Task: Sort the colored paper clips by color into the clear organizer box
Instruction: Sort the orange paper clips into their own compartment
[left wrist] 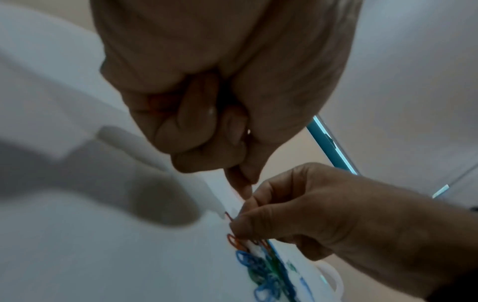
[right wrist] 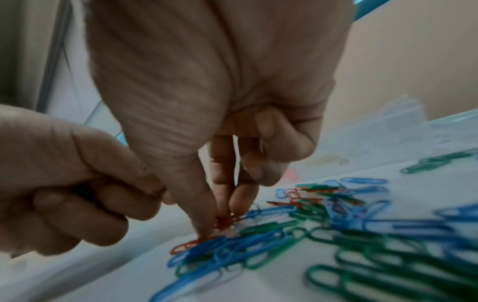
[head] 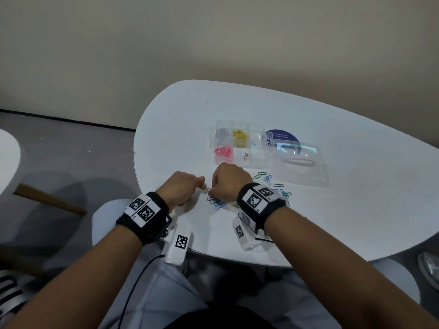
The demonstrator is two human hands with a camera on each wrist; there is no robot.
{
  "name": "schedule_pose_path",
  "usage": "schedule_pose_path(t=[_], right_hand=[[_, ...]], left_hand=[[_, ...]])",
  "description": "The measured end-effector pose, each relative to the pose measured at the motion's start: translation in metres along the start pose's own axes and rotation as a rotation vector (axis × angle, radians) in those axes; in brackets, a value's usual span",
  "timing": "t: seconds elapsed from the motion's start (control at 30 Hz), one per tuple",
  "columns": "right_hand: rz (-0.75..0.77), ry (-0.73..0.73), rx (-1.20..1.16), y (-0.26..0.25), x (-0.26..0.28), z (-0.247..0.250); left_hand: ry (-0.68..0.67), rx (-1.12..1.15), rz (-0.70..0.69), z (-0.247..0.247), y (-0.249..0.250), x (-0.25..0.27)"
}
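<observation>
White rounded table (head: 180, 129), beige wall behind. Clear organizer box (head: 259, 160) partly filled: silver, yellow and pink clips sorted, one red clip (head: 246, 157) alone in a near compartment. Blue, green and red paper clips (right wrist: 336, 220) left loose near the table edge. Right hand (head: 229, 180) bent down, fingertips (right wrist: 207, 224) pinching a red clip (right wrist: 225, 221) from the pile. Left hand (head: 180, 186) just beside, fist curled; contents impossible to tell.

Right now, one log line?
right hand: picking red clips | left hand: curled, contents unclear | organizer box: part-sorted
</observation>
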State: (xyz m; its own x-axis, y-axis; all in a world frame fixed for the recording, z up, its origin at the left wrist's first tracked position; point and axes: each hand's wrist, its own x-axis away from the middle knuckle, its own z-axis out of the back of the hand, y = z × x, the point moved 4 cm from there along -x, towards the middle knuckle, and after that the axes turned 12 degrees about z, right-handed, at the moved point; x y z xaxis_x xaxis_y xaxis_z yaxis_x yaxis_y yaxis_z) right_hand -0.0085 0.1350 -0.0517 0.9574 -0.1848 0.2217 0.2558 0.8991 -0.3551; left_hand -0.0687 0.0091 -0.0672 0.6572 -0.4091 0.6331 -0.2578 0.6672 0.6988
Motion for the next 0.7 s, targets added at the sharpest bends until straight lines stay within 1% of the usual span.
schedule_pose_path(t=[0.1, 0.17, 0.23, 0.27, 0.33, 0.43, 0.5, 0.53, 0.6, 0.7], right_hand=[[0.041, -0.012, 0.065, -0.004, -0.002, 0.0], [0.072, -0.02, 0.111, -0.007, 0.0, 0.002], [0.078, -0.019, 0.139, -0.005, 0.0, 0.005], [0.06, -0.015, 0.115, -0.002, 0.001, 0.007], [0.019, 0.026, -0.059, 0.011, 0.005, 0.014], [-0.045, 0.156, -0.443, 0.035, 0.014, 0.03], [-0.11, 0.23, -0.654, 0.048, 0.024, 0.039], [-0.142, 0.239, -0.727, 0.054, 0.028, 0.041], [-0.175, 0.233, -0.801, 0.062, 0.035, 0.042], [-0.168, 0.226, -0.847, 0.064, 0.042, 0.042]], left_hand=[[0.033, -0.111, -0.066, 0.003, -0.002, 0.001], [0.049, -0.238, -0.125, 0.001, 0.001, 0.003], [0.068, -0.349, -0.171, -0.002, 0.006, 0.006], [0.081, -0.39, -0.187, -0.004, 0.007, 0.007], [0.111, -0.463, -0.201, -0.007, 0.01, 0.008], [0.145, -0.572, -0.231, -0.012, 0.015, 0.007], [0.146, -0.669, -0.247, -0.016, 0.017, 0.007], [0.128, -0.709, -0.245, -0.017, 0.018, 0.006], [0.066, -0.759, -0.232, -0.02, 0.017, 0.003], [-0.016, -0.729, -0.206, -0.018, 0.016, 0.001]])
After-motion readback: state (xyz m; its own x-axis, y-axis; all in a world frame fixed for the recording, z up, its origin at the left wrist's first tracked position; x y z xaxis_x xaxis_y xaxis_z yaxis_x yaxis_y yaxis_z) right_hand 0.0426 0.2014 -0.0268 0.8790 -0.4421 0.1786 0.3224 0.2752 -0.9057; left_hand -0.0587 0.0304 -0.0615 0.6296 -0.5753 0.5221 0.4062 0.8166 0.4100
